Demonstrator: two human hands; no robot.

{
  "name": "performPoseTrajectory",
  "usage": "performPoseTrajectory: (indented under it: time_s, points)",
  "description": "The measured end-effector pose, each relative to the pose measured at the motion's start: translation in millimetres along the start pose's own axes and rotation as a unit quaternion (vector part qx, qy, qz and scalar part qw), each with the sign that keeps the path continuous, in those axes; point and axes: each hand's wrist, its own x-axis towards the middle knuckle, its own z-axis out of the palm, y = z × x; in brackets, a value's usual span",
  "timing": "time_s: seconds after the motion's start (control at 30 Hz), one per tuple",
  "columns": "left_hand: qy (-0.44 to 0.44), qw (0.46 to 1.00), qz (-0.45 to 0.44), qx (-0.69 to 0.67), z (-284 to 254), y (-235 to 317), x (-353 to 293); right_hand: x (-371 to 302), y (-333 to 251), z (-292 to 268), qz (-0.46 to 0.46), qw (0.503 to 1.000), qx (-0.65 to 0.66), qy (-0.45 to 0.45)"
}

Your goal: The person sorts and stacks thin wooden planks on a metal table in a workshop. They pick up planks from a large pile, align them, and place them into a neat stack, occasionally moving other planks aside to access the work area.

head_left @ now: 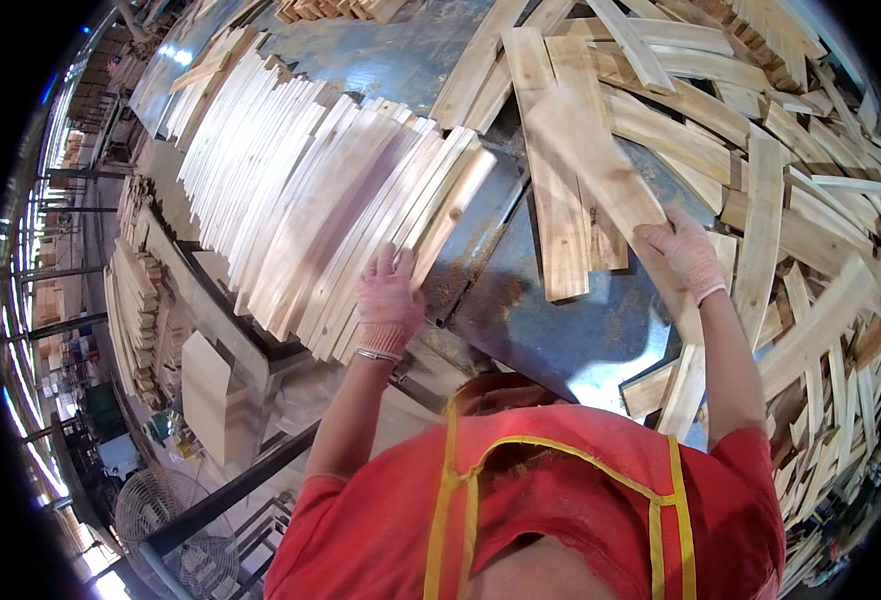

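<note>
My right hand [688, 255], in a pale knit work glove, grips the near part of a long wooden board [600, 165]. This board slants away to the far left over other boards and is slightly blurred. At the near right end of a long row of wooden slats [330, 200], my left hand [388, 308] rests on the slats, gloved too, its fingers stretched forward. The slats stand side by side, packed close. Two flat boards [560, 240] lie on the metal table between the row and my right hand.
A loose heap of boards [760, 190] covers the right side, some crossing others. The metal table [500, 320] shows bluish, rust-marked plate. Below left are a wire-guarded fan [175, 530], a dark rail [235, 490] and stacked wood [140, 310].
</note>
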Motion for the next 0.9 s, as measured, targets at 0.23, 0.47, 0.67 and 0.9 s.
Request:
performPoseTrajectory:
  time_s: [0.23,0.47,0.67,0.9]
  points:
    - [0.032,0.993,0.069,0.093,26,-16,15,-52,-45,98,0.017,0.900,0.435,0.004]
    - [-0.005,0.984,0.166,0.059,9,-9,1,-71,-126,265,-0.089,0.988,0.038,-0.122]
    - [0.026,0.978,0.200,0.055,-2,-40,-6,-59,-79,204,-0.002,0.950,-0.283,0.134]
    - [0.077,0.975,0.210,-0.018,-3,-7,-4,-95,-47,157,0.065,0.987,-0.141,0.040]
